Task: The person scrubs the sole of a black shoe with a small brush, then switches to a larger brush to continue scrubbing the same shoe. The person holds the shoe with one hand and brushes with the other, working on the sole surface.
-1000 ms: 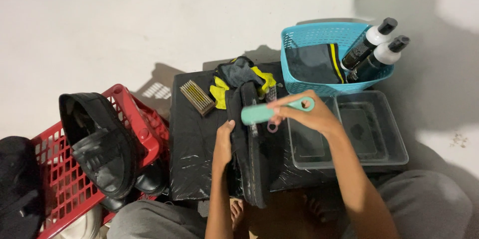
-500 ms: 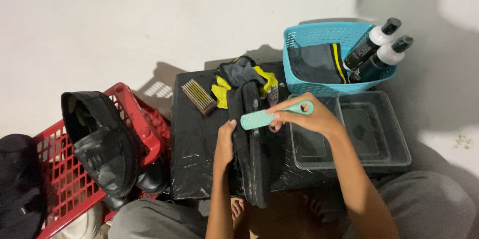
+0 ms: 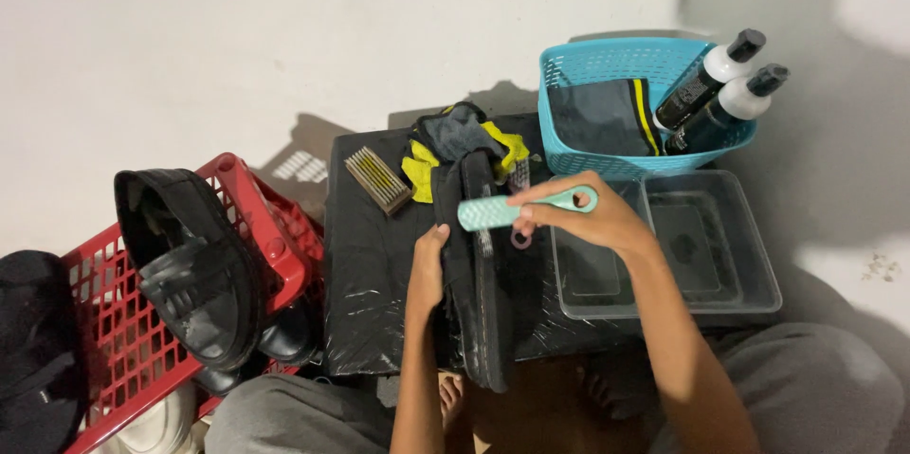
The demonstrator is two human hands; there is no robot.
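While right hand (image 3: 578, 219) grips teal brush (image 3: 517, 208), bristles hidden; left hand (image 3: 427, 269) clasps black shoe (image 3: 479, 293).

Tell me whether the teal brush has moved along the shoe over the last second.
Barely. The teal brush sits at almost the same spot against the clear tray and black shoe; any shift matches slight camera drift.

I count one black shoe (image 3: 479, 274) under my two hands, left (image 3: 427, 269) and right (image 3: 583, 217), and one teal brush (image 3: 517, 209). On the surface (image 3: 370, 264) lie one wooden brush (image 3: 376, 181) and one yellow-and-grey cloth (image 3: 455, 146). There are two baskets: one blue (image 3: 588, 65), one red (image 3: 104, 340). The blue one holds two bottles (image 3: 711, 80) and one folded cloth (image 3: 597, 118). Two more black shoes (image 3: 190, 264) sit in the red one. One clear tray (image 3: 749, 255).
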